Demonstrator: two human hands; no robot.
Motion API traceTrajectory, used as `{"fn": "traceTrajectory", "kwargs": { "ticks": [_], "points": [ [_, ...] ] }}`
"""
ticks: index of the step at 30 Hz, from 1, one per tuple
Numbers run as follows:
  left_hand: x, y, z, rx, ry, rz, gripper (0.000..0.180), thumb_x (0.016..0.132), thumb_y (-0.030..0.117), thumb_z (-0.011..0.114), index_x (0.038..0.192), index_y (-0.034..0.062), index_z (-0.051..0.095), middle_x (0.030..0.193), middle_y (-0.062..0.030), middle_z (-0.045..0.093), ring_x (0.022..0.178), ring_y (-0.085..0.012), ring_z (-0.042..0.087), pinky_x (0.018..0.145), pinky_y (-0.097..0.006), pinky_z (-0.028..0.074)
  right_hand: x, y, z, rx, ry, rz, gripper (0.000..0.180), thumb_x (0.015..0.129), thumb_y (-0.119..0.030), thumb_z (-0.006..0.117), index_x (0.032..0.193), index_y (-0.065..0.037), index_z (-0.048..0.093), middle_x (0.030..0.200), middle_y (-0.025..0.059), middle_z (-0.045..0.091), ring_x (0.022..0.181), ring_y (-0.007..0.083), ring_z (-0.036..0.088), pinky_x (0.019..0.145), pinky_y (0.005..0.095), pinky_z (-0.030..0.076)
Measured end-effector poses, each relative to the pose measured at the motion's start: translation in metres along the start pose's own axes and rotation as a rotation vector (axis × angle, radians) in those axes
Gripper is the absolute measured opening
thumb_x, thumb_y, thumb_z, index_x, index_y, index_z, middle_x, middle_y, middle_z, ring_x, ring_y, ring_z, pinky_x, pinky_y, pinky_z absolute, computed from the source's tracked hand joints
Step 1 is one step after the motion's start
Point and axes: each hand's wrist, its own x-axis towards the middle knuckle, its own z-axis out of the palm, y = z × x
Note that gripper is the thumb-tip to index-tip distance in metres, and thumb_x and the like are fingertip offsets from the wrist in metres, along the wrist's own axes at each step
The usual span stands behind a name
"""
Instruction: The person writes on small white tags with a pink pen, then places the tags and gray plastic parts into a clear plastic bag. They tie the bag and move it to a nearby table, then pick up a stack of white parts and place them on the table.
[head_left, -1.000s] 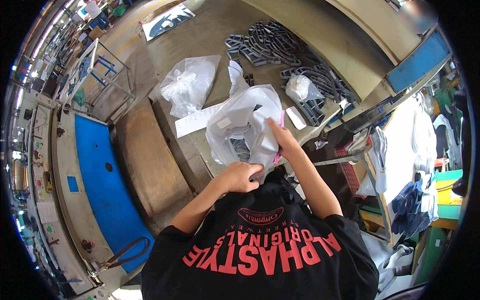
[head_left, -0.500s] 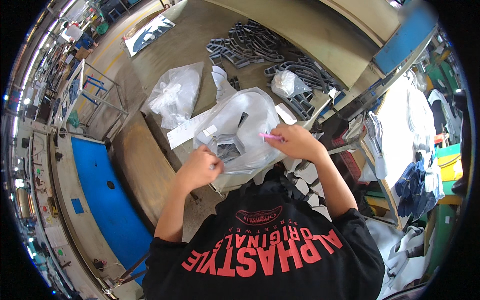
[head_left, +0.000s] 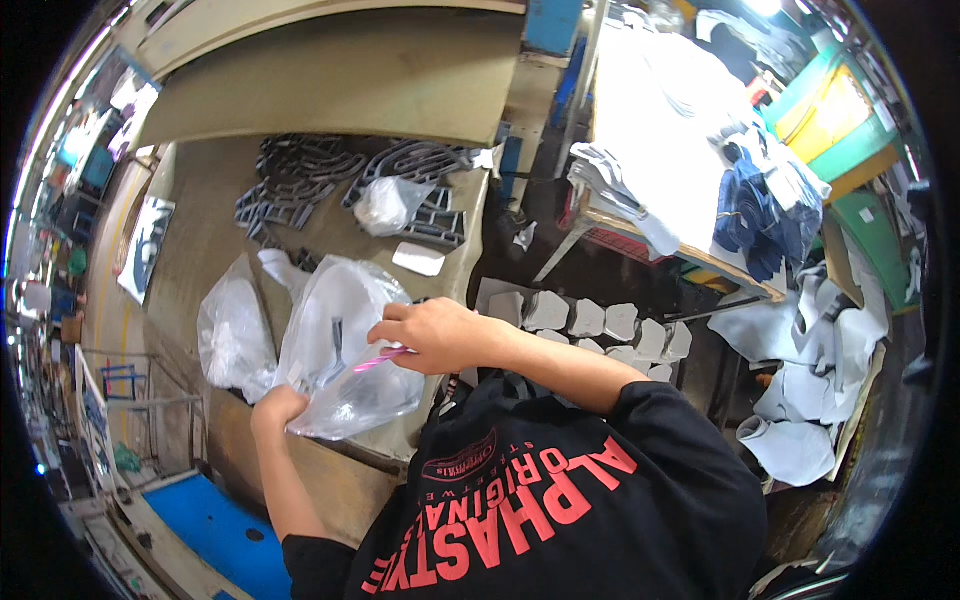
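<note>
A clear plastic bag [head_left: 375, 400] lies at the near edge of the table, with pale sheet pieces and a dark strip showing inside. My left hand [head_left: 279, 408] is closed on the bag's near left edge, fingers partly hidden. My right hand [head_left: 428, 336] is over the bag's right side and pinches a slim pink stick-like thing [head_left: 384, 360], which points down to the left across the plastic. Whether it is a pen or a tie I cannot tell. Left of this bag sits a second knotted plastic bag [head_left: 232, 330].
Dark grey cut frames [head_left: 300, 185] lie piled at the back of the table [head_left: 200, 215], beside a small white bundle in plastic [head_left: 388, 205] and a white card [head_left: 418, 259]. Stacked pale pieces [head_left: 588, 318] sit low at right. A blue panel [head_left: 225, 525] is at lower left.
The view has swung right. My left hand has taken hold of the bag's edge, and its opening looks narrower. My right hand, still with the pink thing, has come across over the bag.
</note>
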Motion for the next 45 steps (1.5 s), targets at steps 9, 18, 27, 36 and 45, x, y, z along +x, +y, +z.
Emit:
{"fn": "traceTrajectory", "kwargs": {
  "ticks": [9, 18, 27, 36, 45],
  "points": [
    [-0.015, 0.048, -0.022, 0.05, 0.271, -0.223, 0.042, 0.086, 0.036, 0.061, 0.1, -0.0001, 0.077, 0.11, -0.0277, 0.071, 0.109, -0.0408, 0.068, 0.096, -0.047, 0.052, -0.008, 0.078, 0.01, -0.313, -0.224, 0.022, 0.022, 0.081, -0.018, 0.064, 0.098, -0.005, 0.06, 0.103, 0.0123, 0.062, 0.075, 0.0344, 0.07, 0.064, 0.0473, 0.056],
    [0.015, 0.029, 0.061, -0.765, 0.587, -0.186, 0.032, 0.098, 0.032, 0.061, 0.119, 0.0093, 0.05, 0.108, -0.0279, 0.062, 0.097, -0.0417, 0.065, 0.087, -0.05, 0.049, 0.064, 0.143, -0.014, -0.24, -0.437, -0.175, 0.044, 0.085, -0.057, 0.067, 0.106, -0.018, 0.071, 0.086, 0.0156, 0.073, 0.084, 0.0366, 0.071, 0.074, 0.0463, 0.055],
    [-0.052, 0.017, 0.038, -0.75, 0.728, 0.09, 0.02, 0.078, -0.005, 0.067, 0.091, 0.0056, 0.058, 0.073, -0.0082, 0.052, 0.069, -0.0203, 0.053, 0.064, -0.034, 0.043, 0.128, 0.101, -0.064, -0.433, -0.476, -0.17, 0.061, 0.089, -0.043, 0.068, 0.136, -0.005, 0.057, 0.086, 0.0174, 0.073, 0.083, 0.0387, 0.07, 0.074, 0.0483, 0.055],
    [-0.072, 0.049, -0.018, -0.24, 1.139, -0.143, 0.025, 0.071, -0.009, 0.062, 0.088, 0.0087, 0.064, 0.094, -0.0105, 0.056, 0.091, -0.0307, 0.056, 0.08, -0.043, 0.047, 0.041, 0.093, -0.2, 0.205, -0.05, -0.034, 0.034, 0.094, -0.012, 0.07, 0.127, -0.005, 0.066, 0.1, 0.0077, 0.076, 0.088, 0.012, 0.069, 0.078, 0.0297, 0.055],
    [-0.002, 0.073, 0.026, 0.229, 1.0, -0.45, 0.06, 0.091, 0.034, 0.067, 0.146, 0.0193, 0.047, 0.141, -0.0176, 0.054, 0.13, -0.0447, 0.048, 0.106, -0.048, 0.042, -0.239, 0.32, -0.249, -0.119, 0.11, 1.281, 0.15, 0.05, -0.033, 0.101, 0.156, 0.012, 0.004, 0.15, 0.0374, 0.038, 0.143, 0.0352, 0.042, 0.115, 0.0389, 0.038]
  ]
}}
